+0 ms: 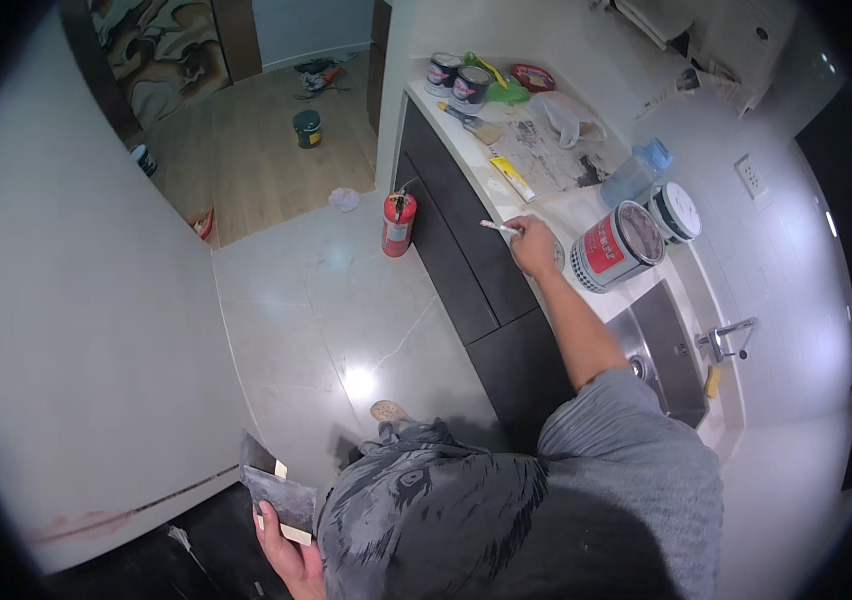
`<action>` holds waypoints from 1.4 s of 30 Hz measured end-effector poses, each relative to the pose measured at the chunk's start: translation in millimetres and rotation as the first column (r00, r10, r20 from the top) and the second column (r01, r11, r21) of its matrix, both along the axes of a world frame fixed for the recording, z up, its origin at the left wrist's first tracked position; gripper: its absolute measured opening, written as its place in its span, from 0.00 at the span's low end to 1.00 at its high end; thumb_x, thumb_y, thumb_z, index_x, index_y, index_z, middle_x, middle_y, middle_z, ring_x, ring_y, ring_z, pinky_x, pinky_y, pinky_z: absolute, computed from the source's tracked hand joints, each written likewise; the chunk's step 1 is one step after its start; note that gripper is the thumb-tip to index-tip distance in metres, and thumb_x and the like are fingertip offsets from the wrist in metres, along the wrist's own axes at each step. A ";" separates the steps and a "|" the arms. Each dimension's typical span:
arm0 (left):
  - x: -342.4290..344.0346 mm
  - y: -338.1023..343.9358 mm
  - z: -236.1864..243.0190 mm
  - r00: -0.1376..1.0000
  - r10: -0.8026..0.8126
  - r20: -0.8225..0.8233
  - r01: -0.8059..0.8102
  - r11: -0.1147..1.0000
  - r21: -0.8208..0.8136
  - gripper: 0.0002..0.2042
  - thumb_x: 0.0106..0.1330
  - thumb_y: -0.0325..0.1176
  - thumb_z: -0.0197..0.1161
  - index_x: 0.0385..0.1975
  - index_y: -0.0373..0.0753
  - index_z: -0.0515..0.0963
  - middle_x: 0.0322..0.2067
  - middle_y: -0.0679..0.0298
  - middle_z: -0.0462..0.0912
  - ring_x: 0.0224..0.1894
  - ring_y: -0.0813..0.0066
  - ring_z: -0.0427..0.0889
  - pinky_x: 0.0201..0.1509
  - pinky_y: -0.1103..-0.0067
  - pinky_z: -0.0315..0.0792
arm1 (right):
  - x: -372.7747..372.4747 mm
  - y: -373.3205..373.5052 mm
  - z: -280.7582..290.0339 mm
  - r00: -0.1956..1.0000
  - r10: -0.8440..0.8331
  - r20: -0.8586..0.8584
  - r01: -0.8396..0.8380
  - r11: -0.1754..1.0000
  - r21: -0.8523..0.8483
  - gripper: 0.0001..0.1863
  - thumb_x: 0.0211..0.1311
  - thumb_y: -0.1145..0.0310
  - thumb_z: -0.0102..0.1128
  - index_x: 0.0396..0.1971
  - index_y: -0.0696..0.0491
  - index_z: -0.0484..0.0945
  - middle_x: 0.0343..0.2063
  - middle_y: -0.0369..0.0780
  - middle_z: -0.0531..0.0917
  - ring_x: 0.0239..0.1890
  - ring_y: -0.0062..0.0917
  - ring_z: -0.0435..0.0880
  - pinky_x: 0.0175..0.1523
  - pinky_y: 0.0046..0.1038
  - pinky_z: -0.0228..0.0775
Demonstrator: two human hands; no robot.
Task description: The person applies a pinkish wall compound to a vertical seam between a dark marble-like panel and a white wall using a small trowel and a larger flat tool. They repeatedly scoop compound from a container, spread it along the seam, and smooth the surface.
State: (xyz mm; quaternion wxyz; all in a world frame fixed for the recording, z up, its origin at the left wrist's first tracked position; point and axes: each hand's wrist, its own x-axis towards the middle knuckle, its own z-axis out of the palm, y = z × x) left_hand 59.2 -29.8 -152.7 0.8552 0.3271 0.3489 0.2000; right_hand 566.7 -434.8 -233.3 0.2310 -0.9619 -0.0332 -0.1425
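My left hand [287, 555] is closed around two grey scraper blades [284, 497] with pale wooden edges, low at the left beside my shirt. My right hand [532, 243] reaches over the edge of the white counter [531, 201], fingers closed on a thin white stick [496, 226] that I cannot identify. A round pale object [557, 258] is partly hidden behind that hand. Just right of it stands a large grey paint can [601, 250] with a red label, and behind that a white tub [676, 212] and a blue water jug [631, 170].
The counter also holds small cans [469, 87], a brush [481, 130], a yellow tube [512, 178] and plastic bags [571, 120]. A steel sink [666, 355] and tap [721, 340] sit nearer. A red extinguisher [398, 225] stands against dark cabinets; a green bucket [307, 130] is farther back.
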 end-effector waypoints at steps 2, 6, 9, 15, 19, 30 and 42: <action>20.9 -8.1 4.4 0.998 -0.025 -0.049 0.027 0.999 0.031 0.21 0.83 0.40 0.60 0.66 0.33 0.73 0.58 0.61 0.84 0.58 0.70 0.83 0.66 0.70 0.75 | 30.4 -26.2 -1.6 0.998 -0.005 0.061 0.013 0.989 -0.144 0.15 0.60 0.78 0.64 0.42 0.49 0.93 0.43 0.46 0.90 0.48 0.44 0.88 0.57 0.41 0.80; 50.0 -30.4 21.2 0.991 -0.062 -0.122 0.071 0.994 0.077 0.22 0.82 0.42 0.61 0.67 0.33 0.73 0.58 0.60 0.83 0.58 0.69 0.83 0.66 0.70 0.75 | 92.7 -49.2 -21.1 0.994 0.106 0.014 -0.103 0.987 -0.126 0.16 0.62 0.79 0.60 0.42 0.49 0.93 0.43 0.47 0.90 0.49 0.46 0.88 0.59 0.42 0.79; 64.1 -38.8 32.3 0.979 -0.055 -0.195 0.081 0.988 0.132 0.21 0.82 0.45 0.61 0.65 0.38 0.74 0.54 0.65 0.84 0.56 0.71 0.85 0.63 0.69 0.78 | 116.3 -54.1 -43.0 0.991 0.108 -0.085 -0.119 0.984 -0.131 0.17 0.62 0.80 0.58 0.43 0.50 0.93 0.43 0.48 0.90 0.50 0.45 0.88 0.60 0.42 0.79; 65.5 -45.4 35.0 0.964 0.052 -0.259 -0.031 0.996 0.087 0.23 0.82 0.42 0.62 0.68 0.34 0.73 0.56 0.60 0.84 0.57 0.69 0.84 0.63 0.69 0.78 | 116.5 -57.3 -68.1 0.991 0.090 -0.099 -0.100 0.990 -0.098 0.21 0.62 0.83 0.55 0.49 0.52 0.91 0.47 0.50 0.90 0.53 0.46 0.88 0.62 0.41 0.78; 72.7 -49.0 39.3 0.969 0.034 -0.245 -0.009 0.994 0.104 0.23 0.81 0.42 0.62 0.68 0.34 0.72 0.56 0.60 0.84 0.57 0.69 0.84 0.64 0.69 0.78 | 113.2 -60.5 -59.2 0.986 0.132 -0.097 -0.137 0.989 -0.046 0.23 0.61 0.85 0.52 0.49 0.53 0.91 0.49 0.49 0.89 0.53 0.46 0.88 0.64 0.41 0.77; 63.7 -51.4 54.4 0.990 -0.058 -0.130 0.079 0.984 0.162 0.32 0.75 0.30 0.70 0.77 0.30 0.67 0.66 0.58 0.80 0.63 0.78 0.79 0.70 0.77 0.71 | -134.4 222.0 7.6 0.074 0.968 -0.241 0.139 0.229 0.963 0.30 0.86 0.50 0.45 0.66 0.62 0.77 0.55 0.42 0.87 0.55 0.27 0.84 0.64 0.35 0.75; -91.9 -1.6 31.1 0.951 0.306 -0.046 -0.300 0.948 0.104 0.31 0.77 0.27 0.65 0.78 0.33 0.65 0.67 0.56 0.79 0.65 0.69 0.80 0.71 0.70 0.74 | -356.8 461.2 0.5 -0.358 0.911 -0.206 0.392 0.347 0.852 0.19 0.75 0.69 0.63 0.61 0.61 0.78 0.48 0.40 0.89 0.46 0.21 0.89 0.53 0.25 0.82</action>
